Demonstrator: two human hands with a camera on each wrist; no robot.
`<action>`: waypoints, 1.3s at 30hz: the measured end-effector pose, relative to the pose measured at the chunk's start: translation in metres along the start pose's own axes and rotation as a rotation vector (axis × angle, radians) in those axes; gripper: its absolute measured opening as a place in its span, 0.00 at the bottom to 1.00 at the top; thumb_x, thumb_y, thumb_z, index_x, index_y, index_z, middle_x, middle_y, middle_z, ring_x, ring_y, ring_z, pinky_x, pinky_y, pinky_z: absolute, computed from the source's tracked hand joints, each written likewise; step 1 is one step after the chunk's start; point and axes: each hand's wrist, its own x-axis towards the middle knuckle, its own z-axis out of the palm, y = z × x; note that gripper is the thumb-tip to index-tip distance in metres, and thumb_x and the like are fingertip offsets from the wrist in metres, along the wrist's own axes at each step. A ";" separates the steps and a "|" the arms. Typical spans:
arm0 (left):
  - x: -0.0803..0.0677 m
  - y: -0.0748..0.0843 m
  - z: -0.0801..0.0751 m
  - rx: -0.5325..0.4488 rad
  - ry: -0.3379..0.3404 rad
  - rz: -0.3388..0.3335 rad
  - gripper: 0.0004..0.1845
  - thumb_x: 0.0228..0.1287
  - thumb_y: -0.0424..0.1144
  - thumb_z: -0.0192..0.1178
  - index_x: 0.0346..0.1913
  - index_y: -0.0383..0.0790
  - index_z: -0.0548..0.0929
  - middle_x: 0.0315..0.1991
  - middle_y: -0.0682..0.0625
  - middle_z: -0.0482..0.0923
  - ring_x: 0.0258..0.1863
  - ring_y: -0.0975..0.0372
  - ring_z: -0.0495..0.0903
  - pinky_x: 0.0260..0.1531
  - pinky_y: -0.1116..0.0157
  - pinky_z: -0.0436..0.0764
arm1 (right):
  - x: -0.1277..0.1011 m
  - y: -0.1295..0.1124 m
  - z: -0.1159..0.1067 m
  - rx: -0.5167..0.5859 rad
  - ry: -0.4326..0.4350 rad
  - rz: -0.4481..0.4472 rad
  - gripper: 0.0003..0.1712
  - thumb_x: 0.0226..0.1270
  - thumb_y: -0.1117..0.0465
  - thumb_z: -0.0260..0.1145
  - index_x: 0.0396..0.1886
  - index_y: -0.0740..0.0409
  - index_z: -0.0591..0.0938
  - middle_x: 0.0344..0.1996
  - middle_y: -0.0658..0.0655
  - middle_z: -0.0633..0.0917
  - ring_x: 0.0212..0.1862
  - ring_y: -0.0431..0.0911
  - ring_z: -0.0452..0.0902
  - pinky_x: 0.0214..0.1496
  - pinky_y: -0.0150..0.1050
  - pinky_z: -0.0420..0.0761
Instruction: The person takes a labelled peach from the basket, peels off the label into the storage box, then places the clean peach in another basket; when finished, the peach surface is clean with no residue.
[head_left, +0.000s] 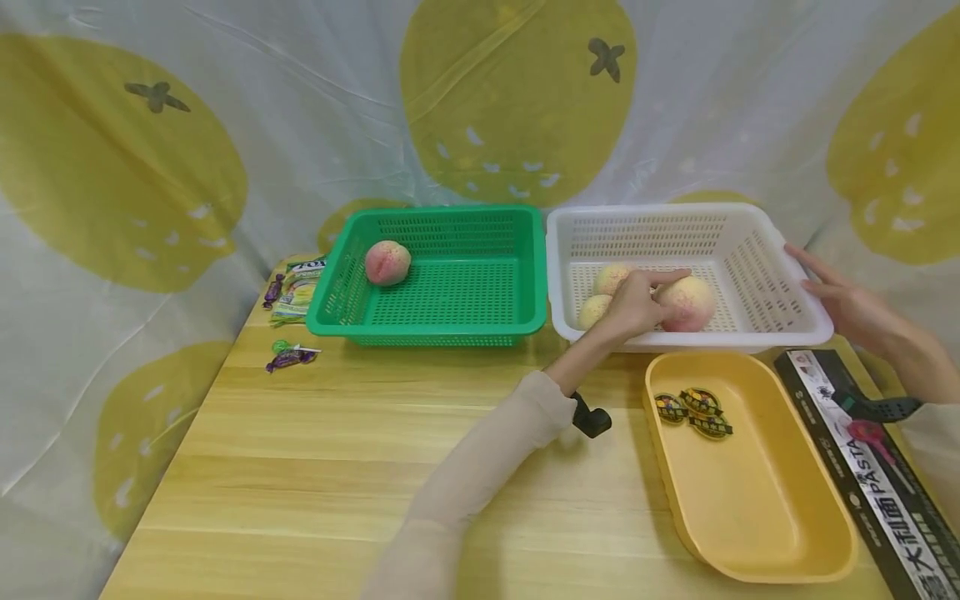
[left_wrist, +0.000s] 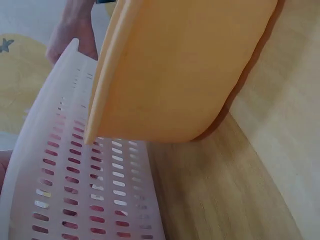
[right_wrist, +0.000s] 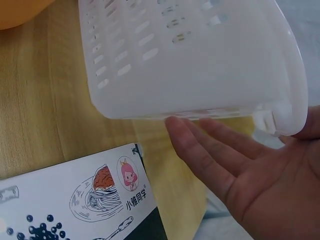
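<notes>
My left hand (head_left: 637, 304) reaches into the white basket (head_left: 806, 325) and grips a large yellow-pink peach (head_left: 692, 304). Left of that peach, two paler round fruits, one yellow fruit (head_left: 595, 311) in front of the other, lie partly behind the hand. At the basket's right end my right hand (head_left: 855, 304) touches the rim. Its fingers (right_wrist: 200, 150) are extended along the end wall in the right wrist view. Through the slots of the white basket (left_wrist: 25, 150), pinkish shapes show in the left wrist view, where only a sliver of the left hand appears.
A green basket (head_left: 442, 337) with one peach (head_left: 387, 263) stands to the left. An orange tray (head_left: 757, 483) holding several round labels sits in front of the white basket, beside a long pasta box (head_left: 862, 467). Wrapped candies (head_left: 288, 358) and a packet (head_left: 300, 292) lie far left.
</notes>
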 end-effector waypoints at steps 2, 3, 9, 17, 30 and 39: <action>0.003 0.001 0.000 0.052 -0.001 -0.030 0.32 0.60 0.31 0.75 0.67 0.52 0.83 0.45 0.54 0.84 0.13 0.70 0.60 0.17 0.77 0.65 | 0.001 -0.002 0.001 -0.053 0.020 0.012 0.37 0.87 0.64 0.34 0.86 0.39 0.35 0.60 0.33 0.81 0.54 0.32 0.83 0.46 0.31 0.84; 0.004 0.000 0.000 0.072 -0.012 -0.039 0.31 0.60 0.33 0.75 0.67 0.52 0.82 0.37 0.52 0.82 0.13 0.70 0.59 0.17 0.77 0.64 | 0.001 -0.002 0.001 -0.096 0.032 0.020 0.37 0.87 0.64 0.34 0.86 0.39 0.35 0.59 0.32 0.80 0.53 0.32 0.83 0.46 0.30 0.84; 0.008 0.002 0.002 0.169 -0.114 -0.085 0.34 0.65 0.38 0.72 0.73 0.53 0.75 0.39 0.45 0.86 0.11 0.68 0.54 0.15 0.75 0.60 | 0.000 -0.005 0.002 -0.227 0.064 0.050 0.36 0.88 0.62 0.35 0.86 0.39 0.35 0.59 0.29 0.79 0.52 0.30 0.82 0.45 0.29 0.83; 0.010 0.003 0.005 0.295 -0.167 -0.080 0.30 0.69 0.39 0.69 0.72 0.52 0.76 0.67 0.52 0.81 0.14 0.69 0.54 0.16 0.75 0.60 | 0.000 -0.003 0.001 -0.127 0.030 0.028 0.36 0.88 0.63 0.34 0.86 0.39 0.34 0.60 0.29 0.78 0.54 0.29 0.82 0.45 0.29 0.83; -0.067 0.013 -0.076 0.362 -0.119 0.248 0.33 0.73 0.49 0.65 0.76 0.43 0.71 0.73 0.45 0.72 0.67 0.61 0.73 0.67 0.68 0.73 | 0.000 0.002 0.001 -0.113 0.009 0.025 0.36 0.88 0.62 0.32 0.85 0.33 0.33 0.63 0.22 0.72 0.54 0.24 0.78 0.47 0.22 0.78; -0.170 -0.042 -0.245 0.472 0.201 0.104 0.50 0.64 0.56 0.71 0.83 0.62 0.54 0.85 0.48 0.47 0.83 0.45 0.51 0.75 0.35 0.60 | 0.003 -0.005 -0.008 -0.575 0.103 0.212 0.36 0.89 0.53 0.36 0.81 0.23 0.31 0.58 0.22 0.73 0.44 0.16 0.72 0.37 0.25 0.76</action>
